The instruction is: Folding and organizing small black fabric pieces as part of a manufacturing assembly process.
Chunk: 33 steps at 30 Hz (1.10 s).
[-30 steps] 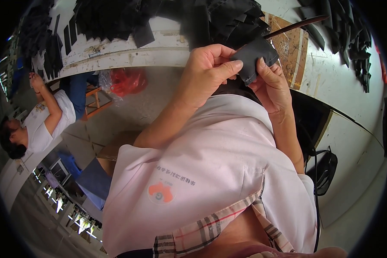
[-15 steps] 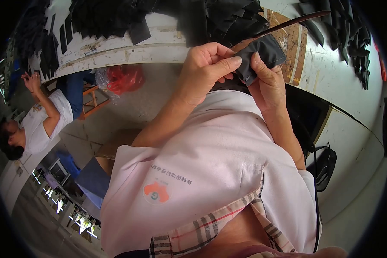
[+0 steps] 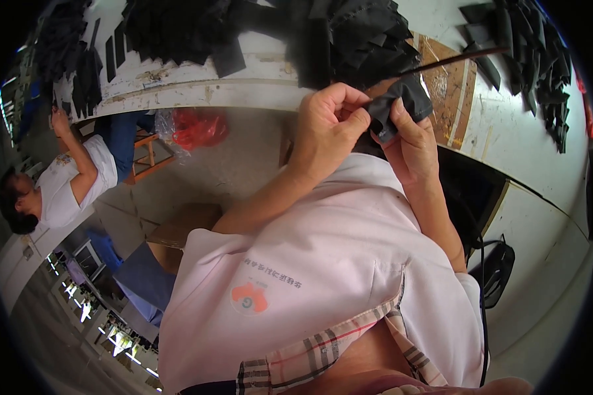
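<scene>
A small black fabric piece [image 3: 412, 94], creased and folded, is held up in front of me over the table's near edge. My right hand [image 3: 412, 141] grips it from below, the thumb pressed on its face and the fingers behind, mostly hidden. At the left edge of the cloth my left hand [image 3: 329, 128] is closed in a pinch, thumb against forefinger; the exact bit between the tips is hidden. Just beyond the cloth a long thin dark rod [image 3: 458, 60] slants up to the right; its lower end is hidden behind the cloth.
Heaps of black fabric pieces [image 3: 369, 43] cover the far side of the white table [image 3: 197, 95]. More black pieces [image 3: 534, 59] hang in a row at right. A brown board [image 3: 464, 89] lies beyond my hands. At left sits another person [image 3: 79, 174], near a red plastic bag [image 3: 201, 128].
The view has shifted slightly, so most things sit lower in the picture. The fabric piece looks more bunched and turned in my right hand; my left hand keeps its pinch beside it.
</scene>
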Tool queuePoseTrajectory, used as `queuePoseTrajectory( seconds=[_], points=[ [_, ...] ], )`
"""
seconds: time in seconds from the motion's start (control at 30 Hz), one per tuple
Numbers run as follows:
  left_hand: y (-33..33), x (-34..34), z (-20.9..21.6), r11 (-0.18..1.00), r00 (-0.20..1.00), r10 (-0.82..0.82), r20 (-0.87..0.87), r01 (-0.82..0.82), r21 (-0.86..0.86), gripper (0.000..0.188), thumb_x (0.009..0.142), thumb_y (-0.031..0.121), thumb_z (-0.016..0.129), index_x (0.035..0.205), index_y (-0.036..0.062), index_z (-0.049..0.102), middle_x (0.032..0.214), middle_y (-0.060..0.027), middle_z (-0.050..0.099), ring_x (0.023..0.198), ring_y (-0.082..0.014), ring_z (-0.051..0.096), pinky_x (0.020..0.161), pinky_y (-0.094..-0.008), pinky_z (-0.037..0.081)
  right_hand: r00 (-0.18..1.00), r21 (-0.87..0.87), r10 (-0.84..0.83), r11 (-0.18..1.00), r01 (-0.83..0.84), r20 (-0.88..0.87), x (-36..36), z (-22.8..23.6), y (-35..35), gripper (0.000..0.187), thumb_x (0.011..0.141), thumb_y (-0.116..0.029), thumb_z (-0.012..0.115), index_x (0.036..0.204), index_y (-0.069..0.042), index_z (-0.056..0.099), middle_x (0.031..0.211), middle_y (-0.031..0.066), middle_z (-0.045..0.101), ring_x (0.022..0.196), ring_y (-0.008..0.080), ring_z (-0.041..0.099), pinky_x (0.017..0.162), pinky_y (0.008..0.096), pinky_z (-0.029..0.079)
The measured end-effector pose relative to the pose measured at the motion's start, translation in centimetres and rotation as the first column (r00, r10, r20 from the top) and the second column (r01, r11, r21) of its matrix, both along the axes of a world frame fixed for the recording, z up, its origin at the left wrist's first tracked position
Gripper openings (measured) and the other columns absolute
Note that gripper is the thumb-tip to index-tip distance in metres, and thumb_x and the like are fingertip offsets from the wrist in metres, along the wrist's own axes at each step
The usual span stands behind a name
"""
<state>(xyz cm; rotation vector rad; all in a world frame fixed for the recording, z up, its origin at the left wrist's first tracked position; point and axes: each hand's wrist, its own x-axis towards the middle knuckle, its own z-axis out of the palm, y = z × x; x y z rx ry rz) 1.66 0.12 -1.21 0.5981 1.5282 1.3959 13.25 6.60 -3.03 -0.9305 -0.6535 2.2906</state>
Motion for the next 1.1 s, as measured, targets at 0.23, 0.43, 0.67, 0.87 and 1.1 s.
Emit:
queuePoseTrajectory(
  seconds=[0.23,0.43,0.67,0.87,1.1],
  points=[
    [-0.1,-0.6,0.6,0.988,0.895,0.128,-0.427,-0.080,0.129,0.005,0.071,-0.003,0.057,0.075,-0.0014,0.055,0.060,-0.0040,0.056,0.055,-0.0066,0.053,0.050,-0.0202,0.043,0.655,0.372,0.226,0.671,-0.641,0.721,3.0,1.8,1.3,0.023,0.078,-0.018,0.060,0.066,0.000,0.053,0.059,0.0012,0.050,0.052,0.0077,0.043,0.047,0.0216,0.033],
    [0.0,0.4,1.5,0.967,0.816,0.151,-0.557,-0.005,0.255,0.009,0.069,-0.004,0.057,0.074,0.0013,0.051,0.064,-0.0085,0.053,0.055,-0.0186,0.053,0.049,-0.0278,0.042,0.817,0.727,-0.120,0.540,-0.423,0.565,1.4,5.5,0.0,0.026,0.070,-0.019,0.069,0.070,0.003,0.056,0.058,0.0011,0.041,0.052,0.0071,0.038,0.048,0.0193,0.030],
    [-0.1,0.9,1.8,0.956,0.735,0.135,-0.665,0.079,0.281,0.014,0.065,-0.006,0.056,0.071,0.0033,0.048,0.064,-0.0091,0.052,0.059,-0.0256,0.053,0.054,-0.0324,0.041,0.869,0.861,-0.247,0.404,-0.310,0.429,0.0,4.3,-0.3,0.011,0.071,-0.001,0.063,0.080,0.003,0.058,0.068,0.0031,0.052,0.061,0.0090,0.048,0.054,0.0189,0.038],
    [0.1,1.1,0.9,0.958,0.729,0.216,-0.650,-0.031,0.284,0.013,0.065,-0.007,0.055,0.074,0.0016,0.049,0.063,-0.0086,0.054,0.056,-0.0226,0.053,0.053,-0.0312,0.042,0.766,0.850,-0.478,-0.071,-0.522,0.430,-0.8,2.9,-0.2,0.015,0.068,0.004,0.059,0.081,-0.002,0.055,0.068,0.0057,0.051,0.050,0.0139,0.047,0.046,0.0251,0.039],
    [0.5,-0.9,1.3,0.962,0.902,-0.122,0.414,0.004,0.274,0.017,0.064,-0.004,0.058,0.078,-0.0007,0.049,0.064,-0.0022,0.053,0.056,-0.0036,0.048,0.047,-0.0200,0.039,0.936,0.544,0.008,0.812,-0.211,0.351,1.3,1.7,0.8,0.010,0.072,-0.001,0.061,0.079,0.000,0.054,0.072,0.0013,0.051,0.050,0.0060,0.041,0.042,0.0180,0.031]
  ],
)
